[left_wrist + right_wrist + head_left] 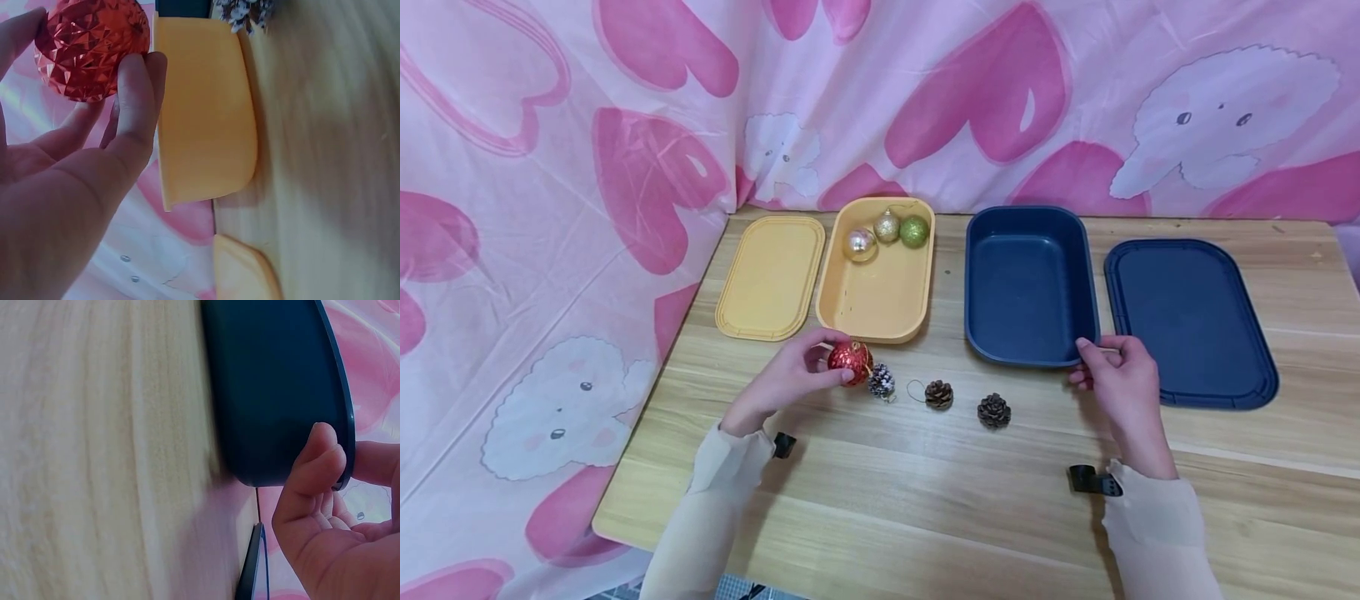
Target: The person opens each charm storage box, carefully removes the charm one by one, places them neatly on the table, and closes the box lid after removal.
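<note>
A shiny red Christmas ball (pixel 850 362) with a gold cord is pinched between the thumb and fingers of my left hand (pixel 797 371). It is held up just in front of the yellow box (pixel 880 308), beside a frosted pine cone (pixel 882 382). In the left wrist view the ball's faceted surface (pixel 90 50) shows clearly. My right hand (pixel 1120 379) grips the rim of the dark blue box (pixel 1030 283) at its near right corner. From the right wrist, thumb and fingers pinch that blue box's wall (pixel 275 394) at the rim.
Inside the yellow box lie a pinkish ball (pixel 860 244), a gold ball (pixel 887 225) and a green ball (pixel 914 231). Two brown pine cones (pixel 938 395) (pixel 994 411) rest in front. A yellow lid (pixel 771 277) lies left, a blue lid (pixel 1191 321) right. A pink curtain (pixel 850 100) hangs behind.
</note>
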Demonstrator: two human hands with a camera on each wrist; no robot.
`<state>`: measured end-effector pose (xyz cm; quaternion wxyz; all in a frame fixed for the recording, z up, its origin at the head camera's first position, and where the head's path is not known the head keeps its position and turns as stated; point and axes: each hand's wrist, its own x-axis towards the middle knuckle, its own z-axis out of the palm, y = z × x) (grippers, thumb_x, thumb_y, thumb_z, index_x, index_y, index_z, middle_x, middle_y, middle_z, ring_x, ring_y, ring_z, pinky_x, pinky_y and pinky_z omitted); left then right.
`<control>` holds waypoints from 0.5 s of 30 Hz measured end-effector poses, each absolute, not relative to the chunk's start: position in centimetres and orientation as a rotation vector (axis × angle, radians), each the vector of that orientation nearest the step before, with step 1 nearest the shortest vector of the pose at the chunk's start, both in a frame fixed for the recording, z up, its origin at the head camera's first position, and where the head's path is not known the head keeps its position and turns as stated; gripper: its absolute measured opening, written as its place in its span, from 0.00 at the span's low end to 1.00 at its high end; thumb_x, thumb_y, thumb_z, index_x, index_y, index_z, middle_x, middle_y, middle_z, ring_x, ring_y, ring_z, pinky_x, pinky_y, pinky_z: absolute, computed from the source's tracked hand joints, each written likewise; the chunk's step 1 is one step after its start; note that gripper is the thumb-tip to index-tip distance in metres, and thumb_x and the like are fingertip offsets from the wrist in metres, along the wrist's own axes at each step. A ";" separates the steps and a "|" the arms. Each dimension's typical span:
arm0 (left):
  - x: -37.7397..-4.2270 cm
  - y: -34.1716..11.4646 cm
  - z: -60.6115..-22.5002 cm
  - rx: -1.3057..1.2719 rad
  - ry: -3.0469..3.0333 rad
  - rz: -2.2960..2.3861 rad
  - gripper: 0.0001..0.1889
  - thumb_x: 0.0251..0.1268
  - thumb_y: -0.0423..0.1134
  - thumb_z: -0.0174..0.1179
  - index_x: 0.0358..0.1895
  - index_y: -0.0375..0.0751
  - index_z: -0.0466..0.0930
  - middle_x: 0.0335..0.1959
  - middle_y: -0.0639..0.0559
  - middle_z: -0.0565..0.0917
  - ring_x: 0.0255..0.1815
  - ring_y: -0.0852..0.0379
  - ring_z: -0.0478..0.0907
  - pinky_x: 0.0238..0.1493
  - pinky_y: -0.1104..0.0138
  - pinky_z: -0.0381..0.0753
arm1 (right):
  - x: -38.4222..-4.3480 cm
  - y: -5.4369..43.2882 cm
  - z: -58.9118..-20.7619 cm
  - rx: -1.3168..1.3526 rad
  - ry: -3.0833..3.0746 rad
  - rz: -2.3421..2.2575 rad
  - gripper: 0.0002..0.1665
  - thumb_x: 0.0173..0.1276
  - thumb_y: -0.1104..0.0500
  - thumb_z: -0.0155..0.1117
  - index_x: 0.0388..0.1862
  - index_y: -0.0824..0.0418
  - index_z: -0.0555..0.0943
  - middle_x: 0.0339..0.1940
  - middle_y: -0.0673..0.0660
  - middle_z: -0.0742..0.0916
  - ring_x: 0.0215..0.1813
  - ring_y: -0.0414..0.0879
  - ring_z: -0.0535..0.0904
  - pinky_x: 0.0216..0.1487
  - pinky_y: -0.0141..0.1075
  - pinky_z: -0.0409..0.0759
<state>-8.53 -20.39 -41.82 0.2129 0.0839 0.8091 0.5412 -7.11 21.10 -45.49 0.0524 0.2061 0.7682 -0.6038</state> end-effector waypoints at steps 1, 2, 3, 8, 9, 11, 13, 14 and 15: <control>-8.4 -20.5 -41.9 0.227 2.221 1.511 0.26 0.56 0.33 0.68 0.59 0.36 0.72 0.54 0.37 0.79 0.48 0.49 0.82 0.47 0.65 0.83 | -7.1 21.1 -45.5 0.626 2.337 -1.834 0.12 0.72 0.49 0.57 0.44 0.50 0.65 0.22 0.38 0.85 0.23 0.37 0.83 0.28 0.28 0.82; -8.2 -20.5 -42.0 0.224 2.195 1.521 0.26 0.56 0.32 0.67 0.60 0.35 0.72 0.54 0.36 0.79 0.48 0.49 0.82 0.47 0.65 0.84 | -7.1 21.1 -45.5 0.625 2.339 -1.831 0.12 0.72 0.49 0.57 0.44 0.50 0.65 0.22 0.38 0.85 0.23 0.36 0.83 0.28 0.28 0.82; -8.0 -20.6 -42.2 0.217 2.164 1.538 0.27 0.56 0.32 0.67 0.60 0.34 0.71 0.54 0.35 0.78 0.49 0.49 0.82 0.47 0.65 0.84 | -7.1 21.1 -45.5 0.625 2.341 -1.826 0.12 0.71 0.49 0.57 0.44 0.49 0.65 0.22 0.38 0.85 0.23 0.37 0.83 0.29 0.28 0.82; -7.2 -20.7 -42.8 0.170 2.074 1.543 0.28 0.57 0.33 0.67 0.62 0.35 0.70 0.55 0.35 0.79 0.50 0.51 0.82 0.47 0.64 0.84 | -7.1 21.2 -45.4 0.621 2.346 -1.811 0.13 0.71 0.48 0.57 0.45 0.50 0.65 0.21 0.39 0.85 0.23 0.36 0.83 0.28 0.28 0.82; -7.1 -20.7 -42.9 0.162 2.071 1.531 0.28 0.57 0.34 0.67 0.62 0.36 0.70 0.55 0.36 0.79 0.50 0.51 0.82 0.47 0.64 0.84 | -7.1 21.2 -45.4 0.623 2.342 -1.817 0.13 0.71 0.48 0.58 0.45 0.50 0.65 0.21 0.39 0.85 0.23 0.36 0.83 0.28 0.28 0.82; -6.8 -20.7 -43.1 0.153 2.096 1.482 0.28 0.58 0.37 0.67 0.62 0.37 0.70 0.54 0.38 0.80 0.50 0.51 0.81 0.48 0.63 0.83 | -7.1 21.3 -45.4 0.631 2.318 -1.842 0.13 0.71 0.49 0.59 0.45 0.50 0.66 0.21 0.40 0.85 0.22 0.37 0.83 0.28 0.28 0.82; -6.6 -20.8 -43.4 0.146 2.117 1.440 0.27 0.58 0.38 0.67 0.61 0.38 0.71 0.53 0.40 0.81 0.49 0.51 0.81 0.49 0.62 0.82 | -7.1 21.3 -45.4 0.626 2.318 -1.844 0.14 0.71 0.49 0.58 0.45 0.50 0.65 0.21 0.40 0.85 0.22 0.37 0.83 0.28 0.28 0.82; -6.5 -20.9 -43.6 0.142 2.126 1.421 0.27 0.58 0.39 0.67 0.61 0.38 0.72 0.52 0.41 0.82 0.49 0.52 0.81 0.50 0.62 0.81 | -7.1 21.3 -45.4 0.626 2.321 -1.838 0.13 0.71 0.49 0.58 0.45 0.50 0.65 0.21 0.40 0.85 0.22 0.37 0.83 0.28 0.28 0.82; -6.4 -21.0 -43.7 0.134 2.132 1.402 0.27 0.58 0.41 0.67 0.60 0.38 0.73 0.51 0.42 0.82 0.48 0.52 0.81 0.50 0.62 0.80 | -7.1 21.3 -45.4 0.625 2.322 -1.835 0.13 0.71 0.48 0.58 0.45 0.49 0.65 0.21 0.40 0.85 0.23 0.37 0.83 0.28 0.28 0.82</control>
